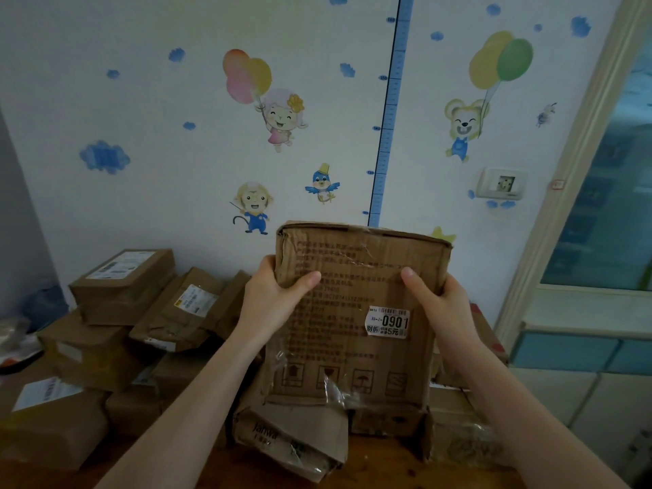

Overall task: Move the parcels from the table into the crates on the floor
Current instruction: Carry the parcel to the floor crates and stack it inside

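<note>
Head view: I hold a worn cardboard parcel (356,312) upright above the near table (381,464), my left hand (271,301) gripping its left edge and my right hand (441,305) its right edge, thumbs curled over the printed front. More brown parcels (123,312) sit piled on the table's far left, against the stickered wall (176,135).

Brown cardboard parcel (356,312), black print, white sticker (387,322); brown parcels (123,277) white-labelled; wall (176,171) pale, blue clouds, pastel balloons; counter (381,467) reddish-brown
</note>
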Tool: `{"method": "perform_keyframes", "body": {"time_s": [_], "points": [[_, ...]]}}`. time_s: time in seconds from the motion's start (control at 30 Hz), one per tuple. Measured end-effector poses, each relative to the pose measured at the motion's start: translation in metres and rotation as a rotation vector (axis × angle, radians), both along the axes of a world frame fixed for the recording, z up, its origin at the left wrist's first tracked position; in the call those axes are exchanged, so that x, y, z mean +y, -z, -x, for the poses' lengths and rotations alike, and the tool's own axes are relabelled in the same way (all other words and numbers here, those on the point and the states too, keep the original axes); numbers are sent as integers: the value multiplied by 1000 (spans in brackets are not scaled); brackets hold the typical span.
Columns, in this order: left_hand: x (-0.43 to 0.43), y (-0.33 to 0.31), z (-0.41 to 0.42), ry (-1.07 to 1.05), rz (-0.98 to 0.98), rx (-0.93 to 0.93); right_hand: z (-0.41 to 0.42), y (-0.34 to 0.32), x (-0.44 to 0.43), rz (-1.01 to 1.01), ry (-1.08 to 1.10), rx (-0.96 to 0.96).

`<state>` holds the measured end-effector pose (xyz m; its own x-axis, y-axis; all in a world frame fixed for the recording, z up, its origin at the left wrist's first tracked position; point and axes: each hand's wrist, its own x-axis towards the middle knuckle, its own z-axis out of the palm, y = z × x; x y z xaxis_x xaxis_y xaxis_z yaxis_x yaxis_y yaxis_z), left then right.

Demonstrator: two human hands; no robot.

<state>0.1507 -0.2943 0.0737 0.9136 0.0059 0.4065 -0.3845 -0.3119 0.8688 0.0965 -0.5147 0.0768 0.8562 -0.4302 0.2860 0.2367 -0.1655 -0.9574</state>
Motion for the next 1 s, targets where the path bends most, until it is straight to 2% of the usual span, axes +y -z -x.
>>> {"method": "perform_keyframes", "body": {"time_s": [0.17, 0.27, 0.47, 0.67, 0.83, 0.9, 1.0], "points": [[0, -8, 3, 47, 118, 178, 5, -8, -4, -93, -10, 38], [0, -11, 1, 34, 189, 217, 6, -5, -3, -106, -5, 60], [4, -8, -2, 184, 158, 199, 3, 2, -5, -85, 17, 65], [-2, -3, 5, 105, 112, 116, 1, 2, -4, 25, 82, 45], [4, -4, 5, 236, 244, 181, 2, 1, -8, -55, 38, 63], [7, -8, 3, 285, 225, 182, 2, -2, -11, -102, 21, 82], [9, -9, 3, 267, 165, 139, 1, -4, -13, -55, 3, 91]]}}
